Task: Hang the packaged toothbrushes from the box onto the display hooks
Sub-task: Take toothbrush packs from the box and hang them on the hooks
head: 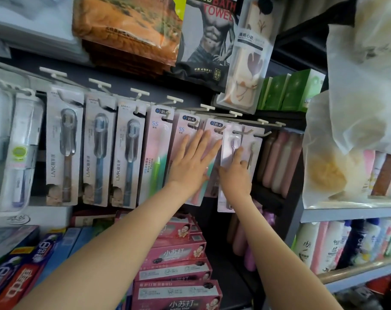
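Our left hand (193, 159) lies flat with straight fingers on the hung pink packs (185, 135). Just right of it, our right hand (234, 175) rests on the pale toothbrush pack (229, 142), forefinger up its face; whether the thumb grips behind, we cannot tell. That pack stands upright, its top level with the display hook (243, 132) straight above the nearer right hand, against a dark panel (123, 86) beside shelved bottles (324, 242).
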The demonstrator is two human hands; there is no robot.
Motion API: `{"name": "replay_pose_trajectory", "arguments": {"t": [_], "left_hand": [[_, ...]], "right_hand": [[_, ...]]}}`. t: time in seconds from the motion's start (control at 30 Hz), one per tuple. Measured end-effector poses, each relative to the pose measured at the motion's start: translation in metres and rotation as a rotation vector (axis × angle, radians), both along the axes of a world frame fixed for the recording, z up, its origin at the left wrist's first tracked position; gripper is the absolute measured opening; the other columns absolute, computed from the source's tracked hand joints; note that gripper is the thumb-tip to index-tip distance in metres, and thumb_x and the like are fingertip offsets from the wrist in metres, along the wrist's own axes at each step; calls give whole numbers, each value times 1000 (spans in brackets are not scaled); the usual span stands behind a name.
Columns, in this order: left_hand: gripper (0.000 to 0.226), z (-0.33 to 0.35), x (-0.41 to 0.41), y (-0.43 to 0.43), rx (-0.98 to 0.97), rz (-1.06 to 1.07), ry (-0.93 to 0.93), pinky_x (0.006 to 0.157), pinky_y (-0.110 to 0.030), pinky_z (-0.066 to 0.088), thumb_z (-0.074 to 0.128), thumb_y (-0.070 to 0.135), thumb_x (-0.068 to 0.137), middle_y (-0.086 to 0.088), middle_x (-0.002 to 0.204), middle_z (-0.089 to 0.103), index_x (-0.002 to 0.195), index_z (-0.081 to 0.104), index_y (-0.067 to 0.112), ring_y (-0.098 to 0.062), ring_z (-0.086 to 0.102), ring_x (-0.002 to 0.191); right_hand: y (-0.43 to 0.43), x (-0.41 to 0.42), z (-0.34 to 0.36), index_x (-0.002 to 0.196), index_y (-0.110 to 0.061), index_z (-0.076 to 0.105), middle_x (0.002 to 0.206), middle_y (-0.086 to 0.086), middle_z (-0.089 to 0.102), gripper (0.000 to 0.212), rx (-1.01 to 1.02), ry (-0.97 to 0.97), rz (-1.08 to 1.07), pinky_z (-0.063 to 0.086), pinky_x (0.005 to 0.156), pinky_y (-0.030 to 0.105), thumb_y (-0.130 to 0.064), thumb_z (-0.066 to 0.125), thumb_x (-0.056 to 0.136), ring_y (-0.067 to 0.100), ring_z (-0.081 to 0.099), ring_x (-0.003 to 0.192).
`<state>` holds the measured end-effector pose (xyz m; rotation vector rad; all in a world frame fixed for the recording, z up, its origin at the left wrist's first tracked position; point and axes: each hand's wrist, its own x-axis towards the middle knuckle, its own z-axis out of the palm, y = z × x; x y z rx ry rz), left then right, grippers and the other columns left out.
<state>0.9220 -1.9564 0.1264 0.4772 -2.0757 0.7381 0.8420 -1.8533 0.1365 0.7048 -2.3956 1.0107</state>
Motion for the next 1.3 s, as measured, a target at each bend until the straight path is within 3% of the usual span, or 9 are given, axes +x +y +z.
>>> {"name": "replay_pose_trajectory", "arguments": {"t": [0.23,0.33,0.53,0.73,0.93,1.03,1.1,1.17,1.3], "left_hand": [[97,-16,8,3,-37,-28,-4,114,-49,-8,77,46,68,-11,153,34,149,30,21,-28,31,142],[98,-36,27,6,20,-77,-15,115,-48,-10,80,44,66,-12,153,35,148,33,20,-31,32,141],[103,-123,116,28,235,-197,-32,114,-50,-14,79,35,74,-16,158,17,153,14,20,-32,6,145],[88,-280,279,58,595,-152,-142,116,-56,3,67,39,84,-15,158,15,153,16,18,-33,9,145],[72,-457,445,58,950,43,-455,109,-50,30,66,36,81,-20,146,41,142,36,12,-32,29,134],[75,-539,501,53,1179,191,-619,91,-47,50,82,32,71,-15,144,46,137,50,12,-32,40,129],[74,-594,533,50,1337,326,-680,101,-45,43,65,37,87,-7,158,21,150,30,21,-34,26,141],[70,-645,562,46,1380,438,-822,116,-44,21,45,45,97,-2,161,-2,154,9,27,-32,5,147],[73,-733,612,32,1253,569,-837,116,-53,1,54,53,88,-13,159,18,151,28,25,-33,18,145]], "right_hand": [[-11,11,-23,154,-17,-3,153,18,24,71,25,-27,9,42,95,47,-28,41,100,38,43,128],[0,28,-43,154,-13,5,155,18,19,71,4,22,55,36,104,48,-23,48,97,36,30,138],[33,123,-105,154,-17,3,148,12,32,75,45,-7,138,46,83,42,-23,51,97,33,44,125],[53,267,-238,154,-24,7,149,6,34,73,255,-159,423,46,70,32,-25,53,97,28,55,112],[62,379,-422,153,-21,19,140,6,45,69,575,-457,633,48,85,34,-30,56,95,26,50,122],[65,410,-522,153,-25,9,149,2,35,66,786,-633,702,41,99,29,-32,46,100,20,37,135],[66,425,-593,153,-28,4,152,0,29,65,930,-707,749,39,103,28,-32,42,101,18,34,136],[64,438,-660,153,-29,1,152,1,28,67,1023,-739,783,40,103,31,-32,42,101,20,38,133],[46,458,-775,153,-25,-3,155,5,22,73,1139,-735,806,32,111,38,-29,46,99,25,29,139]]}}
